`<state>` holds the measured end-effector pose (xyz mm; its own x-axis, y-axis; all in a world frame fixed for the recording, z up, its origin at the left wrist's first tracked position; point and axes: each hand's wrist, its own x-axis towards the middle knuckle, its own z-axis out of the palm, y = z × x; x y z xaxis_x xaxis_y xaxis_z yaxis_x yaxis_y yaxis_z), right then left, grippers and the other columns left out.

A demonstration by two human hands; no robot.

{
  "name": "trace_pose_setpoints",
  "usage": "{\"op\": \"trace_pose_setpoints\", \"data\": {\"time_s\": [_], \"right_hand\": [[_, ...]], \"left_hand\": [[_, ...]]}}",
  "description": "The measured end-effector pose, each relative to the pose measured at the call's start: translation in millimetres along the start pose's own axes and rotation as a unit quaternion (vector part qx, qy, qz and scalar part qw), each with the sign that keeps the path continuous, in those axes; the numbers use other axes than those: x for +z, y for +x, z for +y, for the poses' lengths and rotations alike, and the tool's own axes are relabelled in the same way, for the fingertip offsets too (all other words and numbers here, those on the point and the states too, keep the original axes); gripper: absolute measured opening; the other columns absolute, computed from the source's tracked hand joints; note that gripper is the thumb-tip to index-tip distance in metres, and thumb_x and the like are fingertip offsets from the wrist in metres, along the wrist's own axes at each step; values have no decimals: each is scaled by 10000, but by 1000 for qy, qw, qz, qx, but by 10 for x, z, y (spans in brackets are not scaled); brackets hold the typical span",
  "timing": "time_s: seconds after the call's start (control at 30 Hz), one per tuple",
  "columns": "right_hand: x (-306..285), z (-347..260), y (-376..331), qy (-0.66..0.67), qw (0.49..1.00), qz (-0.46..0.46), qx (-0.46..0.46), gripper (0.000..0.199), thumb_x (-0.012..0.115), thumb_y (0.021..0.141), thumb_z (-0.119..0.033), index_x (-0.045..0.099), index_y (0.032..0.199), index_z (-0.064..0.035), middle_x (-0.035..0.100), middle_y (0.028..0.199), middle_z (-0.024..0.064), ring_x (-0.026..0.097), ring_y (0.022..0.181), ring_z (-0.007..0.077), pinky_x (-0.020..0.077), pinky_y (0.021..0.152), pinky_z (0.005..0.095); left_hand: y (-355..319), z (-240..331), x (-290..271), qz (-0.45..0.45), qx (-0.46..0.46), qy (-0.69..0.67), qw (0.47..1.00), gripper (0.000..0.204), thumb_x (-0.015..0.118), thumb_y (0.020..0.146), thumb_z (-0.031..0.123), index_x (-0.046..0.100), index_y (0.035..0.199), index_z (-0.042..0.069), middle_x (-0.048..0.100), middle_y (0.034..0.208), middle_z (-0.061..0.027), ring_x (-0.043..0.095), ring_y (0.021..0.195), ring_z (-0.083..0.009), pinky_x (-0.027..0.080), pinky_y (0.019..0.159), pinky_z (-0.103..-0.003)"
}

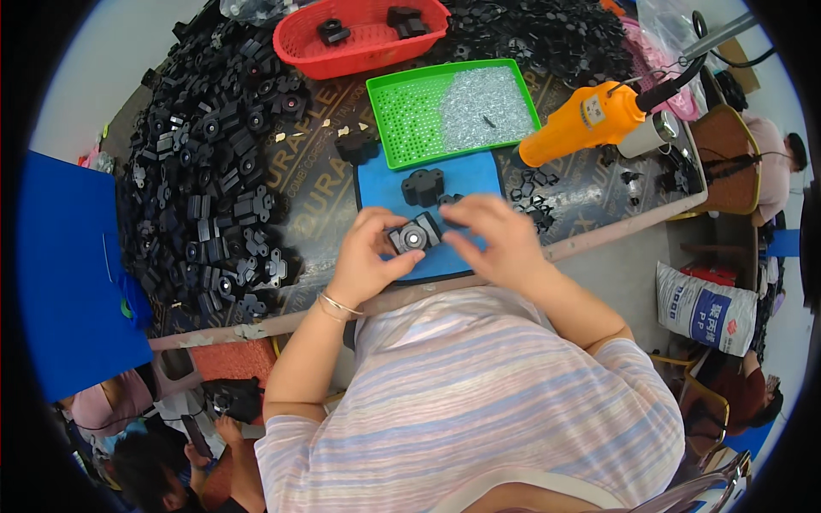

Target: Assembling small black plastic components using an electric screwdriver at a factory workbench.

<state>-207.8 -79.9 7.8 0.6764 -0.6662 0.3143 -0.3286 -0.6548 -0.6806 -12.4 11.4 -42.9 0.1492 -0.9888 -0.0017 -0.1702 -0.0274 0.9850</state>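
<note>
- Head view, looking down from above the person's head onto a dark worktable [325, 184] and their two bare forearms reaching up from the lower edge.
- The left hand [366, 256], a thin bangle at its wrist, is curled around a small black plastic part with a round silver centre [413, 236], pinching its left side between thumb and fingers.
- The right hand [496, 235] closes on the same part from the right, fingertips on its upper right edge; both hands grip it together.
- The part is held just above a blue mat [466, 175] that lies at the near edge of the table, directly in front of the person.
- A second black part [423, 185], lobed in outline, rests on the mat just beyond the hands.
- Beyond the mat lies a green perforated tray [402, 111], its right half covered by a heap of small silvery pieces.
- An orange power tool [586, 121] hangs tilted to the right of the tray, its tip pointing down-left toward the table.
- A large heap of black parts [214, 188] covers the table's left side, well apart from the hands.
- A red basket [359, 43] stands at the far edge, holding a few black pieces.
- A white printed sack [705, 308] sits on the floor to the right.
</note>
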Motion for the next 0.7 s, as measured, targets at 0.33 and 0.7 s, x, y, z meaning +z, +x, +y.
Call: {"op": "trace_pose_setpoints", "data": {"time_s": [0.33, 0.7], "right_hand": [[7, 263, 45, -88, 996, -30, -13, 328, 689, 698, -75, 600, 1013, -61, 593, 1004, 87, 549, 956, 287, 474, 816, 375], [-73, 154, 38, -95, 995, -1, -36, 288, 708, 721, -116, 606, 987, -72, 600, 976, 67, 555, 919, 275, 474, 782, 359]], "left_hand": [[304, 228, -64, 72, 7, 379, 922, 345, 669, 793, 356, 607, 746, 20, 537, 825, -165, 565, 736, -368, 472, 632, -426], [903, -174, -715, 119, 59, 341, 931, 574, 762, 671, 132, 517, 1179, 25, 497, 1268, -165, 496, 1144, -327, 423, 940, -367]]}}
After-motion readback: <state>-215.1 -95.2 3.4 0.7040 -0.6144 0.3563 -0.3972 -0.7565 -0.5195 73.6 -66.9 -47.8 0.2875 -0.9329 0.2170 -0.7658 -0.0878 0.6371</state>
